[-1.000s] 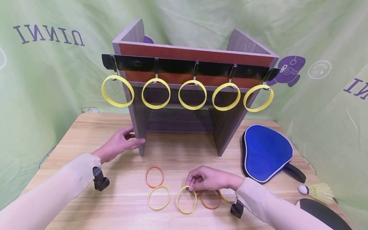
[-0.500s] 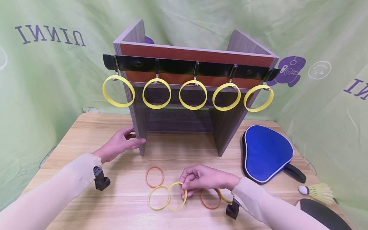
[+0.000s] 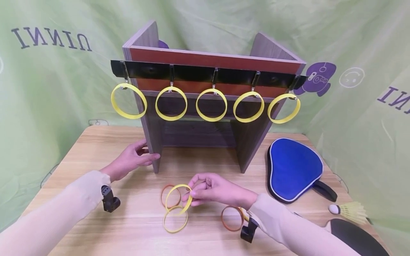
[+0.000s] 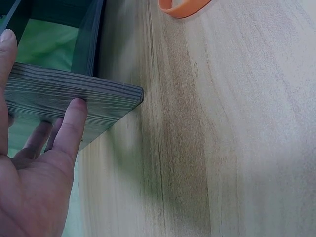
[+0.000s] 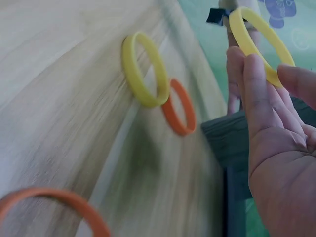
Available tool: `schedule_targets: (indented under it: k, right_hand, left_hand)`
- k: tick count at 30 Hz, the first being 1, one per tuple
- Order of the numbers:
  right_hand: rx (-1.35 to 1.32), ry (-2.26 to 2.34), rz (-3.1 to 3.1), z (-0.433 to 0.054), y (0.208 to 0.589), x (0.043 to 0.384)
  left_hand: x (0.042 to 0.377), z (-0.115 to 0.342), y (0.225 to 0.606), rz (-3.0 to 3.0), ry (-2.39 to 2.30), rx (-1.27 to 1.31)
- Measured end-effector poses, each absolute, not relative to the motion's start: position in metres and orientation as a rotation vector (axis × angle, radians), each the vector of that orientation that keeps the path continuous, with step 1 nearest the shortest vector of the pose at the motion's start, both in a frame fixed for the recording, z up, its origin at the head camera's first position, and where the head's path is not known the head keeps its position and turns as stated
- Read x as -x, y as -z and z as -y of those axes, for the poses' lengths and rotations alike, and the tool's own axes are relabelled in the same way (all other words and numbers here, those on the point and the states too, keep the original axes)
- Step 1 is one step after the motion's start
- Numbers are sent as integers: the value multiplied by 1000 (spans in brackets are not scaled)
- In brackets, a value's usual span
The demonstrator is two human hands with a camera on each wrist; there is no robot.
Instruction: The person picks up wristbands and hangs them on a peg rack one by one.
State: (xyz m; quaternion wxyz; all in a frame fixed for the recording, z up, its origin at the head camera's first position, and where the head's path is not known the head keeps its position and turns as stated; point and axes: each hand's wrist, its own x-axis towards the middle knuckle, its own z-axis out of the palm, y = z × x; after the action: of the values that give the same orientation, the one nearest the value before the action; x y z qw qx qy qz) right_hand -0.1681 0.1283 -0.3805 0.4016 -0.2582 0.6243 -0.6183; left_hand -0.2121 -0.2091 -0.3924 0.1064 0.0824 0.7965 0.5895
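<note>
The right hand [image 3: 217,190] pinches a yellow ring [image 5: 240,35] at its edge, narrowly, between thumb and fingertips. This ring is off the table [image 3: 128,224], on the near side of the wooden stand [image 3: 153,142]. In the head view it overlaps a lying orange ring [image 5: 170,118] and a second yellow ring [image 5: 130,69]; its lower arc is faint there, but the right wrist view shows it apart from both.

The left hand [image 3: 128,161] holds the stand's left panel; some fingers are hidden behind it, and their exact contact cannot be told.

A third yellow ring [image 3: 245,215] is mostly hidden by the right wrist and its black camera [image 3: 249,231]. A dark object [image 3: 355,234] at lower right is cut off by the frame and partly covered by the right sleeve [image 3: 288,227]; it appears flat, its full shape unconfirmed.

Compared with one second earlier, the held ring is farther left and closer to the stand, the right hand with it. The left hand's hold is unchanged; five hanging rings [image 3: 209,119] remain on the black rail [image 3: 193,74].
</note>
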Motion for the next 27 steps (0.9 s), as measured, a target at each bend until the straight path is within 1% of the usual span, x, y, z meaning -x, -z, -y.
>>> schedule_targets:
  k: [15,27]
  right_hand:
    - [652,1777,-1516,-102,342,165]
    - [770,1884,-1539,-78,299,161]
  left_hand:
    - [212,210,396,-2363,-1737,-246]
    - [214,208,400,-2330,-1828,-346]
